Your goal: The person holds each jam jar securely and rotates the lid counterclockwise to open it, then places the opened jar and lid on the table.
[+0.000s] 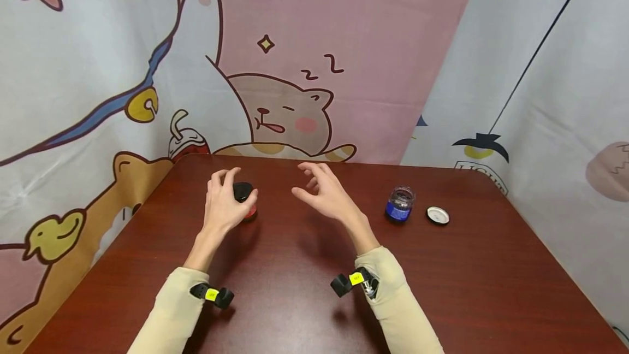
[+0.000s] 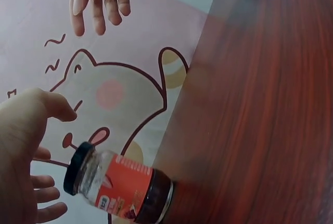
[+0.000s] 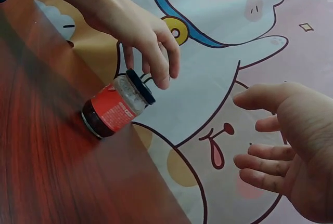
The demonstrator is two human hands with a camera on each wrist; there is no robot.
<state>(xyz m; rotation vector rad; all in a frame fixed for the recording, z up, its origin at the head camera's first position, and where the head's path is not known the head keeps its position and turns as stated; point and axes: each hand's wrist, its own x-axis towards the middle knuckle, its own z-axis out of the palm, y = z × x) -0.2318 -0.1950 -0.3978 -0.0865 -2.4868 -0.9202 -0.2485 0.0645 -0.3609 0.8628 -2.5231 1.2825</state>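
Observation:
A glass jar with a red label and a black lid (image 2: 122, 182) stands upright on the table, partly hidden behind my left hand (image 1: 223, 204) in the head view. The left fingers are spread and relaxed around the lid's height. In the left wrist view a gap shows between them and the jar. To the right, my right hand (image 1: 324, 193) hovers above the table with thumb and fingers apart, holding nothing. The right wrist view shows the same jar (image 3: 117, 107) beneath the left hand, with dark contents at its bottom.
On the right of the brown table (image 1: 295, 299) stands an open glass jar with a blue label (image 1: 400, 205). A lid (image 1: 438, 215) lies beside it, its white inside facing up. A cartoon-printed cloth (image 1: 373, 59) hangs behind the table.

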